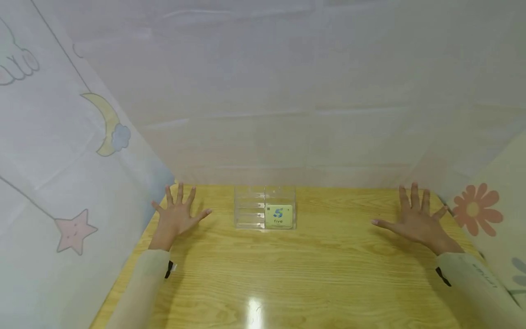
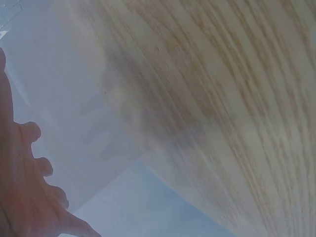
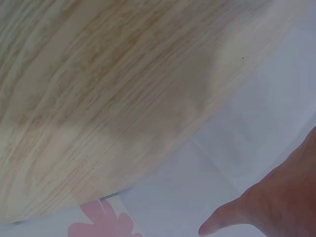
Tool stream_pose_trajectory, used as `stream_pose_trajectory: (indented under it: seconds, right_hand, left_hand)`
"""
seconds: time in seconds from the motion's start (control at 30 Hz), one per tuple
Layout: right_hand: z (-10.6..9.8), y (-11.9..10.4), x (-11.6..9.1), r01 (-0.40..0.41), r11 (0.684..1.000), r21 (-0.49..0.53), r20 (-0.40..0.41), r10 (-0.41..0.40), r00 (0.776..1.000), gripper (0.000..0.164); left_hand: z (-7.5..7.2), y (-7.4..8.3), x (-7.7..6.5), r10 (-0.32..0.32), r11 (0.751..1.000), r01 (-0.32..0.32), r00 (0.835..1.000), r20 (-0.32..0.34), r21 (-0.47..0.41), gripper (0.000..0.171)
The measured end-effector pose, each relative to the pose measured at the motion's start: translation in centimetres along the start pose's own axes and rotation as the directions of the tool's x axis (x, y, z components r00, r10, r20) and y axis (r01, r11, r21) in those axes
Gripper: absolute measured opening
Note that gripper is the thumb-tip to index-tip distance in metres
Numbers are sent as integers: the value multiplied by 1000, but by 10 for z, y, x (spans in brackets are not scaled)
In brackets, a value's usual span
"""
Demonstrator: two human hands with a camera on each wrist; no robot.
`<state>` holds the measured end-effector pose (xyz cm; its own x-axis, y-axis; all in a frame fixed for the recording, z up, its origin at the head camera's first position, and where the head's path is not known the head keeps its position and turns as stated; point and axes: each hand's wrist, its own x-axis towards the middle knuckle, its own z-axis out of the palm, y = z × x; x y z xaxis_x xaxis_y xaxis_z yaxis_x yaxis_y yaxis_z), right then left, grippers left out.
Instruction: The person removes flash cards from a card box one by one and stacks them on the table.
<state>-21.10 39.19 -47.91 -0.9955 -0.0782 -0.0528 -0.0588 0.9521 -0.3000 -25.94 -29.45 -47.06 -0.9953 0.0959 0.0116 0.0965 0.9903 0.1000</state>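
Observation:
My left hand (image 1: 177, 218) is spread over the far left of the wooden table, fingers straight and apart, holding nothing. On the far right my right hand (image 1: 419, 224) is spread the same way, also bare of any object. Between them, at the table's back edge, lies a clear plastic divided tray (image 1: 249, 225). A yellow card (image 1: 279, 217) with a blue figure 5 and the word "five" sits in its front right part. The left wrist view shows the left fingers (image 2: 47, 167) from the side; part of the right hand (image 3: 286, 197) shows in the right wrist view.
The wooden table (image 1: 263, 265) runs back to a pale hanging cloth (image 1: 263, 114). Cloth also borders both sides, printed with a moon (image 1: 106, 123) and a star (image 1: 76, 232) on the left and a red flower (image 1: 476, 209) on the right.

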Motion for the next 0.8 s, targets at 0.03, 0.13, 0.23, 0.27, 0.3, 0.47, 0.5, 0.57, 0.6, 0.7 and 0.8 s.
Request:
stream_pose_trajectory:
  seconds: [0.03,0.13,0.23,0.27,0.3,0.47,0.5,0.57,0.6,0.7,0.8]
  right_hand:
    - [0,0,0,-1,1000,-1,3,1,1000,135]
    - [0,-1,2,5,1000,-2,10,-5,1000,134]
    - [0,-3,4,14,1000,0,11,-14,1000,133]
    - [0,-4,4,16,1000,3,11,-17,1000,133]
    - [-1,-5,4,18,1000,9,12,-18,1000,133]
    - [0,-12,4,30,999,12,5,-30,1000,132]
    - [1,-13,4,33,999,8,2,-33,999,133]
    - [2,-17,4,40,999,2,-3,-40,999,133]
    - [1,-18,4,44,999,2,-4,-44,999,133]
    - [1,-23,4,52,999,-4,-8,-52,999,133]
    - [0,-26,6,61,998,-8,-11,-61,998,133]
  left_hand:
    - [0,0,0,2,1000,-2,1000,-1,2,106]
    - [0,0,1,5,1000,-5,1000,-13,13,106]
    - [0,2,2,14,1000,-14,1000,-23,28,106]
    - [0,3,3,18,999,-17,1000,-24,31,106]
    - [0,4,4,21,999,-20,999,-25,33,106]
    - [-1,9,6,32,999,-31,999,-20,31,106]
    - [-1,10,6,35,999,-34,999,-22,30,106]
    - [-2,11,6,39,999,-38,999,-23,29,106]
    - [-2,12,6,40,999,-39,999,-22,30,106]
    - [-3,13,7,41,998,-40,999,-25,38,105]
    - [-3,16,7,45,998,-44,999,-28,44,105]
